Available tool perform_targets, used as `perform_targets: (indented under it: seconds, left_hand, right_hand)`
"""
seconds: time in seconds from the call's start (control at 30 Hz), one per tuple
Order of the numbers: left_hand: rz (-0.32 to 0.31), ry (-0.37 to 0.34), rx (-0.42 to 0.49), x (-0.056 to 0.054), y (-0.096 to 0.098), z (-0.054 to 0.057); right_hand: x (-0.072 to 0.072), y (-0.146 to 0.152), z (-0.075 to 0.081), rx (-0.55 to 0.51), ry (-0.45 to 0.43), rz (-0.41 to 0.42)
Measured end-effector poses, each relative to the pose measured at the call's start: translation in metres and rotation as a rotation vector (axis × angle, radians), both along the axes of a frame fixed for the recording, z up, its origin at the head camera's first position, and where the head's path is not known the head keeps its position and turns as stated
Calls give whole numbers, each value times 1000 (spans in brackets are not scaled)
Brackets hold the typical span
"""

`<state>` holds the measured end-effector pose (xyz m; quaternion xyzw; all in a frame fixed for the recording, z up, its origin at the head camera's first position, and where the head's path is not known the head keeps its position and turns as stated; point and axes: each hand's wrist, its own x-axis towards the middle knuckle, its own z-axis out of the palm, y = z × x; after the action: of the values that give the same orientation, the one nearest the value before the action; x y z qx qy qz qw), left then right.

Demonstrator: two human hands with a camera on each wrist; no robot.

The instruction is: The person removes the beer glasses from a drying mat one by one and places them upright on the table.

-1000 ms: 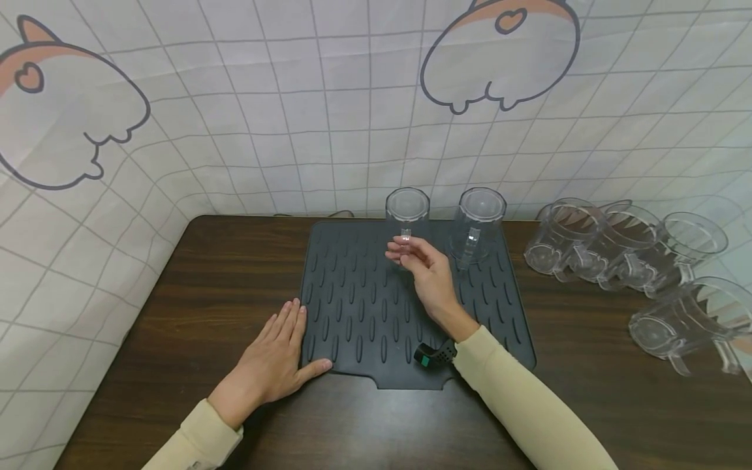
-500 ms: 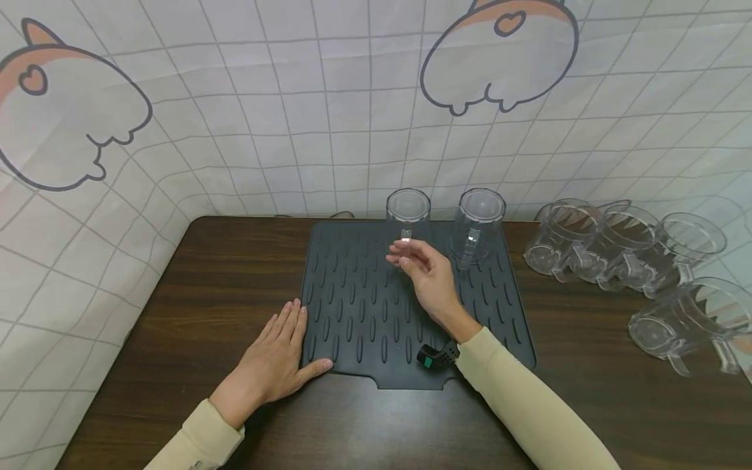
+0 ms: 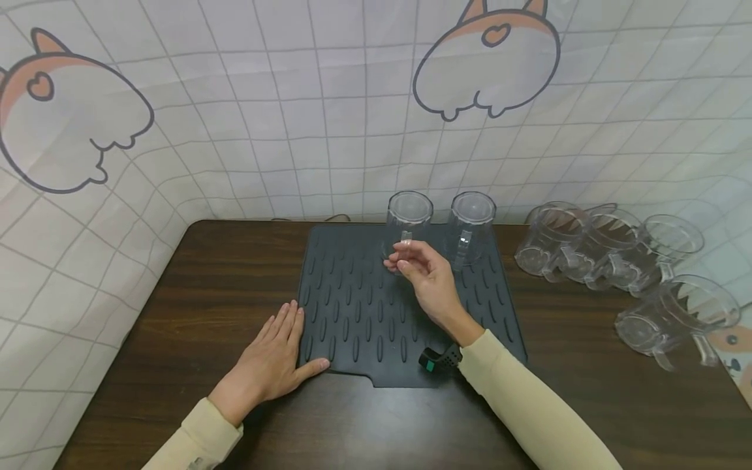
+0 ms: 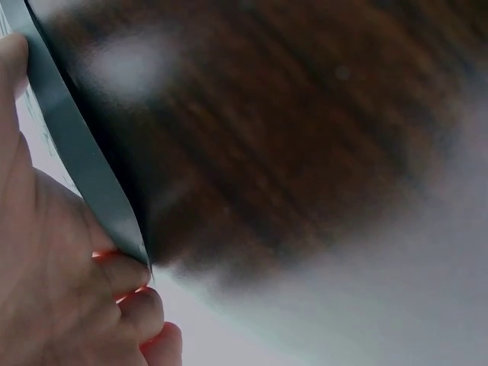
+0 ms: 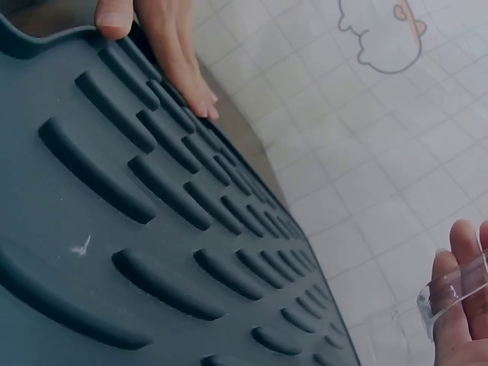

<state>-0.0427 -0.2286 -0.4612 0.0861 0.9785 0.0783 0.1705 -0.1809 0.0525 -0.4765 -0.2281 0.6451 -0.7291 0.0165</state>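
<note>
My right hand (image 3: 431, 277) holds the handle of an upside-down clear glass mug (image 3: 410, 207) at the back of a dark grey ribbed drying mat (image 3: 358, 313). In the right wrist view, fingers (image 5: 450, 305) curl round the clear handle (image 5: 465, 286); the rest of that mug is out of that view. A second upturned glass mug (image 3: 473, 209) stands just right of it, handle toward me. My left hand (image 3: 264, 359) lies flat at the mat's left front corner, fingers along its edge and thumb on its front edge.
Several clear mugs stand upright on the wooden table (image 3: 194, 300) at the right, including a nearer mug (image 3: 675, 316) and a row behind it (image 3: 552, 235). A black strap with a green patch (image 3: 440, 358) is at my right wrist. A white gridded cloth (image 3: 282, 150) hangs behind the table.
The head view has turned slightly, shifting the back cloth and right-hand mugs leftward. The gap between the two upturned mugs looks a little narrower. My left hand stays in place.
</note>
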Motion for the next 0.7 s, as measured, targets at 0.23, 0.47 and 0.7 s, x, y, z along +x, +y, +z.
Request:
perform_targets:
  seconds: [0.23, 0.47, 0.7]
  left_hand:
    - [2, 2, 5, 0, 0, -1]
    - [7, -3, 6, -1, 0, -3]
    - [4, 4, 16, 0, -1, -2]
  right_hand:
    - [7, 6, 11, 32, 20, -2]
    - [11, 10, 20, 32, 48, 19]
    - [16, 17, 32, 57, 81, 9]
